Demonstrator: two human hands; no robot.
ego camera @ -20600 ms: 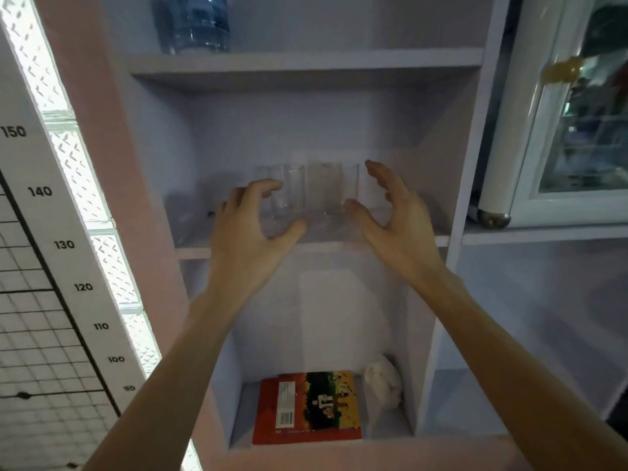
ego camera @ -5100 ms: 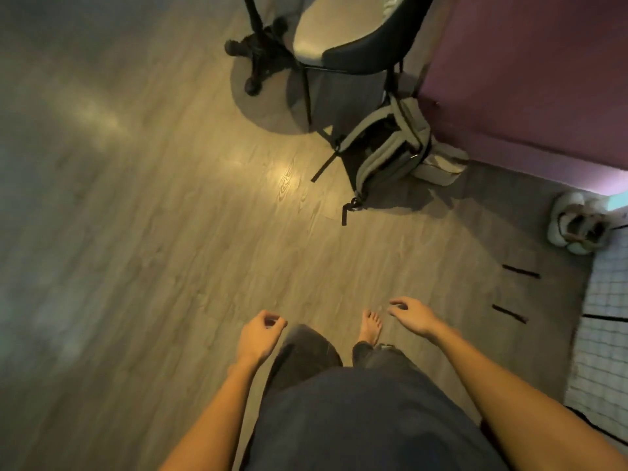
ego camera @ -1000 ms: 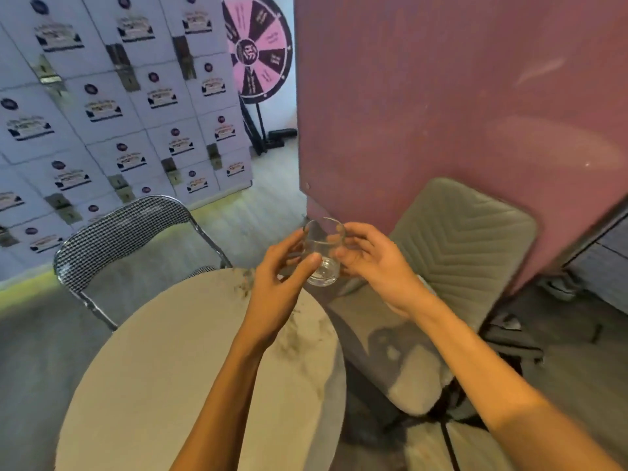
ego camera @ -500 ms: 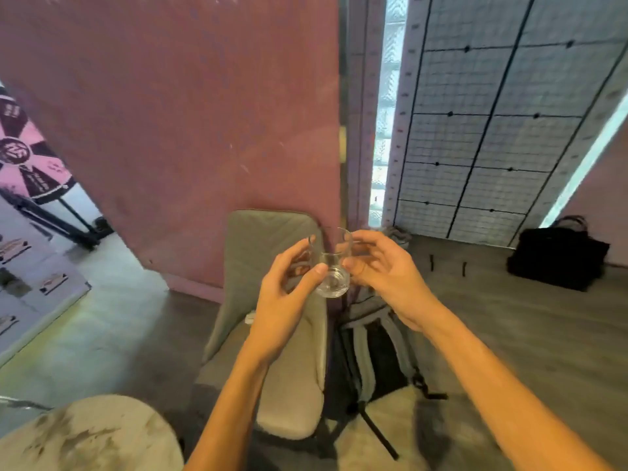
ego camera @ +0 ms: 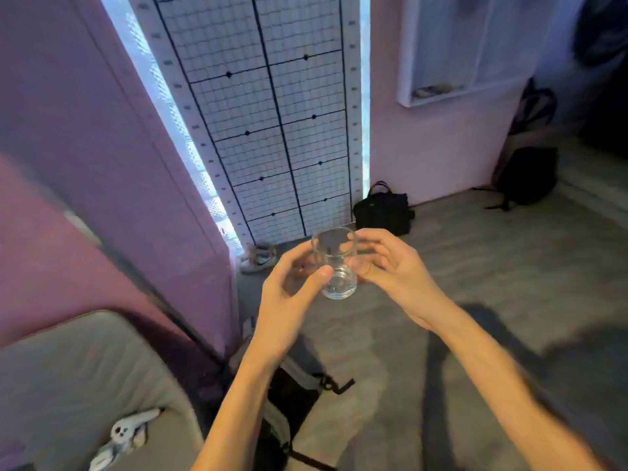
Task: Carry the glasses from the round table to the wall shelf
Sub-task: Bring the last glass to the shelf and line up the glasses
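Clear glass (ego camera: 334,263) upright between both hands; left hand (ego camera: 289,294) and right hand (ego camera: 390,266) pinch its sides.

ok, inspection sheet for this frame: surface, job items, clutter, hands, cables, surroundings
Surface: grey floor; round table not in view.
Job's things: one clear empty glass, upright, held in the air between both hands; wall shelf at upper right, blurred.
Clutter: black handbag by the wall, black backpack further right, sandals, grey backpack below the arms, small white item on the grey chair seat.
Grippers: left hand and right hand both pinch the glass.
Cables: nothing seen.
Surroundings: pink walls, grid measuring chart with lit edges.
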